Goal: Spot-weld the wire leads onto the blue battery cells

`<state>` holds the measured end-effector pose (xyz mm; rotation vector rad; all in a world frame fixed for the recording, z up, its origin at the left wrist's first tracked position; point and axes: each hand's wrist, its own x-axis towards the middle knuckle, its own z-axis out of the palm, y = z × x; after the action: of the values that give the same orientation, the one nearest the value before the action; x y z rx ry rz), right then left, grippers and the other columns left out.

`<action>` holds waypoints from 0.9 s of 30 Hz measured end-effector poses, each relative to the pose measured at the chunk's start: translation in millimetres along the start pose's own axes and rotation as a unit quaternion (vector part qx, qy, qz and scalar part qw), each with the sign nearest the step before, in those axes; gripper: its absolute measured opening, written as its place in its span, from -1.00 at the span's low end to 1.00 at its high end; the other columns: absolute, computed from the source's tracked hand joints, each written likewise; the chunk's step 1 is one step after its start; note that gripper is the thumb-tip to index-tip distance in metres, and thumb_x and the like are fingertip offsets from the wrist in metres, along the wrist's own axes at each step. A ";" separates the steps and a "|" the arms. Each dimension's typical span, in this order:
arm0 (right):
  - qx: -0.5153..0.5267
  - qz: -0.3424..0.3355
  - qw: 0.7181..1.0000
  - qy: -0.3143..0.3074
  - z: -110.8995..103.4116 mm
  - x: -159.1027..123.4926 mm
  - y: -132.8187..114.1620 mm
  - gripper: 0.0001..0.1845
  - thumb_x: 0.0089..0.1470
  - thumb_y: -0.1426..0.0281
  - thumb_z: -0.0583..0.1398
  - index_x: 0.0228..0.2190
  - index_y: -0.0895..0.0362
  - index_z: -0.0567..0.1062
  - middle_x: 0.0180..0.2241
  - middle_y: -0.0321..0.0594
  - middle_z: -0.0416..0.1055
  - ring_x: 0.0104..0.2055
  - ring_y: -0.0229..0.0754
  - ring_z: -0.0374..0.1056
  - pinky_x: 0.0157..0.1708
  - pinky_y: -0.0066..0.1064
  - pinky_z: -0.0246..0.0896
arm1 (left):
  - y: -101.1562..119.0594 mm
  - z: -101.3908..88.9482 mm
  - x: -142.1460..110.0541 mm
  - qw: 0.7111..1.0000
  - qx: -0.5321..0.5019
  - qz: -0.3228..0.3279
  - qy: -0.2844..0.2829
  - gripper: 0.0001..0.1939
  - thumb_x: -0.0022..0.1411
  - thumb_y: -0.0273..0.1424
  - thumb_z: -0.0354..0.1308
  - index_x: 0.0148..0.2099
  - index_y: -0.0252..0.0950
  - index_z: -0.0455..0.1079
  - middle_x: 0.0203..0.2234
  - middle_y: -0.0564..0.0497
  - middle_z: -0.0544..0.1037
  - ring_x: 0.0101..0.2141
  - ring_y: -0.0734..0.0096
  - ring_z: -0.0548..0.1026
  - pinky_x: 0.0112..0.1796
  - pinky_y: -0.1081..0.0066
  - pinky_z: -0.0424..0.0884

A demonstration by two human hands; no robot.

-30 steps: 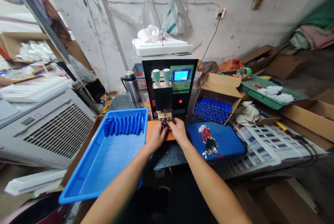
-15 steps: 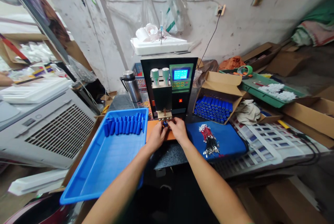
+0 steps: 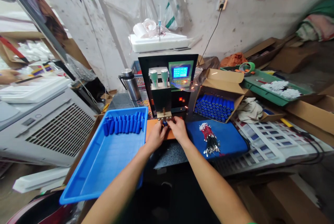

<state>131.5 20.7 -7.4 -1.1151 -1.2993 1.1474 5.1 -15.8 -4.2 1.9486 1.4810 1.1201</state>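
Note:
Under the electrodes of a black spot welder (image 3: pixel 164 100), a blue cylindrical battery cell (image 3: pixel 165 123) is held end-up, mostly hidden by fingers. My left hand (image 3: pixel 156 135) closes on it from the left. From the right, the closed fingers of my right hand (image 3: pixel 178 129) press against the same cell; whether they also pinch a lead or metal tab is hidden. Orange sparks fly to the right of the welder's head, past its lit screen (image 3: pixel 180 72). Beneath the hands lies an orange pad (image 3: pixel 152 125).
On the left, a blue tray (image 3: pixel 104 163) carries a row of blue cells. Red and black wire leads (image 3: pixel 209 140) lie on a blue mat (image 3: pixel 231 137). Behind them stands a cardboard box (image 3: pixel 221 77) packed with blue cells. A steel flask (image 3: pixel 131 85) stands left of the welder.
Sparks now shoot out beside the welder; none showed before. Both hands stay at the cell under the electrodes. The view has shifted slightly.

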 end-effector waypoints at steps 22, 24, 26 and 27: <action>0.065 -0.031 0.974 0.216 -176.9 -8.1 0.0 -0.60 -0.12 0.05 0.27 -0.52 0.15 0.44 -0.57 -0.26 0.38 -0.54 -0.25 0.28 -0.51 -0.40 0.23 | 26.5 -5.3 -3.3 0.999 0.024 -0.027 0.018 -0.69 0.15 -0.24 0.15 -0.09 -0.27 0.42 -0.34 -0.01 0.59 -0.37 0.32 0.53 -0.30 0.33 0.46; 0.050 -0.026 0.958 0.282 -206.0 -4.2 16.2 -0.57 -0.13 0.01 0.26 -0.53 0.15 0.43 -0.59 -0.27 0.36 -0.55 -0.24 0.27 -0.52 -0.40 0.21 | 37.1 3.8 3.0 1.000 -0.005 -0.016 0.004 -0.67 0.17 -0.23 0.14 -0.07 -0.27 0.43 -0.31 -0.04 0.60 -0.36 0.32 0.54 -0.27 0.31 0.48; 0.036 -0.016 0.946 0.322 -223.9 -3.3 35.1 -0.54 -0.14 -0.02 0.24 -0.55 0.15 0.41 -0.62 -0.29 0.34 -0.57 -0.23 0.26 -0.54 -0.40 0.19 | 50.4 18.1 14.7 0.999 -0.035 -0.023 0.009 -0.64 0.17 -0.21 0.14 -0.04 -0.28 0.44 -0.26 -0.06 0.60 -0.31 0.31 0.55 -0.24 0.29 0.49; 0.027 -0.013 0.945 0.326 -228.6 -3.6 44.0 -0.53 -0.14 -0.04 0.23 -0.55 0.14 0.41 -0.63 -0.29 0.34 -0.57 -0.22 0.26 -0.54 -0.40 0.19 | 57.4 26.8 22.9 0.998 -0.049 -0.027 0.017 -0.62 0.17 -0.19 0.14 -0.02 -0.29 0.44 -0.23 -0.08 0.60 -0.27 0.29 0.55 -0.20 0.28 0.49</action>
<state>360.5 31.1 -48.1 -1.2870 -0.7545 0.6912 62.1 -9.7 31.1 1.8204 1.4600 1.1855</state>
